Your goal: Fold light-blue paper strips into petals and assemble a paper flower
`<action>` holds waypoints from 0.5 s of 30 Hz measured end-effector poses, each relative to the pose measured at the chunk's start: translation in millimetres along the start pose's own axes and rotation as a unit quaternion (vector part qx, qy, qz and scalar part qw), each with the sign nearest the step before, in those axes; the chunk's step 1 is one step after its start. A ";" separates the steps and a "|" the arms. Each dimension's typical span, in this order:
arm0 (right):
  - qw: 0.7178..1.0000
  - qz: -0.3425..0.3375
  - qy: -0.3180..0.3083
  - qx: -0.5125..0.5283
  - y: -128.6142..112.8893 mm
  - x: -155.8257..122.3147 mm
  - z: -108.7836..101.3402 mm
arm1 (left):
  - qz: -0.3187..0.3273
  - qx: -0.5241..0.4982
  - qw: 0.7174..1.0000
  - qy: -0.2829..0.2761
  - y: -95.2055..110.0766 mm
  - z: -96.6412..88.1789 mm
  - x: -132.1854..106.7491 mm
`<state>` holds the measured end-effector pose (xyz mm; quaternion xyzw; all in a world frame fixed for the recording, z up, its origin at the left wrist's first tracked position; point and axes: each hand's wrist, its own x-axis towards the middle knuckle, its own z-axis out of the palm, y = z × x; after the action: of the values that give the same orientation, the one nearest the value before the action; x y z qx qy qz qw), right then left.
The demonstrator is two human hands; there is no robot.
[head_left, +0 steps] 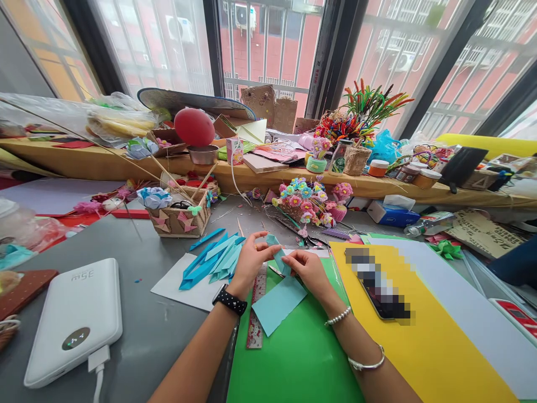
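Between my two hands is a small folded strip of light blue paper (pixel 280 258). My left hand (pixel 252 258) pinches its upper left part, and my right hand (pixel 308 268) grips its right side. Below them a flat light blue paper sheet (pixel 279 308) lies on the green board (pixel 293 364). A clear printed ruler (pixel 257 313) runs under the sheet's left edge. Left of my hands, several folded blue paper strips (pixel 216 254) are piled on white paper (pixel 172 284). Scissors, partly hidden, lie just behind the strip.
A white power bank (pixel 78 319) with a cable lies on the left. A phone (pixel 380 296), partly blurred, rests on yellow paper (pixel 423 347) at right. Behind stand a cardboard basket (pixel 180 221), crafted flowers (pixel 304 196), pliers (pixel 308 239) and a blue tissue box (pixel 392 214).
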<state>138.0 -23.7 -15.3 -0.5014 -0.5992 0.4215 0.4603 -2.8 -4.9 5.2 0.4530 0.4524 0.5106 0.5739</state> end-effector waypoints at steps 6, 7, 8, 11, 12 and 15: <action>1.000 -0.001 0.011 0.009 0.3 0.4 0.2 | -0.031 -0.003 0.999 -0.030 -0.5 0.9 0.7; 1.000 0.006 0.007 0.018 0.0 0.5 0.3 | -0.026 -0.005 0.999 -0.019 -0.5 0.7 1.1; 1.000 0.014 0.002 0.027 -0.4 0.4 0.4 | -0.020 -0.008 1.000 -0.008 -0.4 0.2 1.5; 0.999 0.027 -0.006 0.044 -1.7 -0.1 0.4 | -0.012 -0.020 1.000 0.007 -0.5 -1.4 2.4; 0.999 0.026 -0.008 0.045 -2.0 -0.3 0.3 | -0.009 -0.022 1.000 0.007 -0.8 -1.8 2.6; 0.999 0.019 -0.011 0.045 -2.1 -0.7 0.0 | 0.000 -0.021 1.000 0.013 -2.3 -1.7 2.9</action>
<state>137.7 -24.6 -13.3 -0.4869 -0.5746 0.4622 0.4681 -3.9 -2.0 2.5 0.4340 0.4490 0.5263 0.5770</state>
